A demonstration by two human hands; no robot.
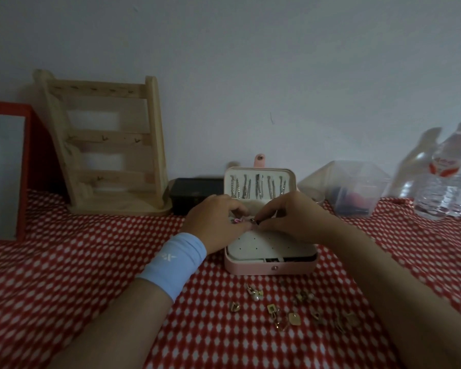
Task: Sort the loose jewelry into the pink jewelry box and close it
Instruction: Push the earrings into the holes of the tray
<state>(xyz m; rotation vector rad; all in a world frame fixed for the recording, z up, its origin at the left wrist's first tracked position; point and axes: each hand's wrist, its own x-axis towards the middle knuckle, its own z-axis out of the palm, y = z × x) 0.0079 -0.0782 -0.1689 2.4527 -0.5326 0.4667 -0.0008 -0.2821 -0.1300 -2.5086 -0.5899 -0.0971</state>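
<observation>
Pink jewelry box (pixel 270 266) sits open on checked cloth (pixel 64 262). Left hand (pixel 213 222) and right hand (pixel 290 217) pinch a small trinket (pixel 237 221) above its tray (pixel 266 246), hiding the back. Loose earrings (pixel 277 312) lie nearer, and a wooden rack (pixel 104 145) stands behind.

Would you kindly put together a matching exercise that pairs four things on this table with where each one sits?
Things:
1. wooden rack
2. water bottles
3. loose earrings
4. clear container

Places:
A. on the cloth, in front of the pink jewelry box
B. far right
C. back left, by the wall
D. just right of the box's raised lid

Pairs: 1-C, 2-B, 3-A, 4-D
</observation>
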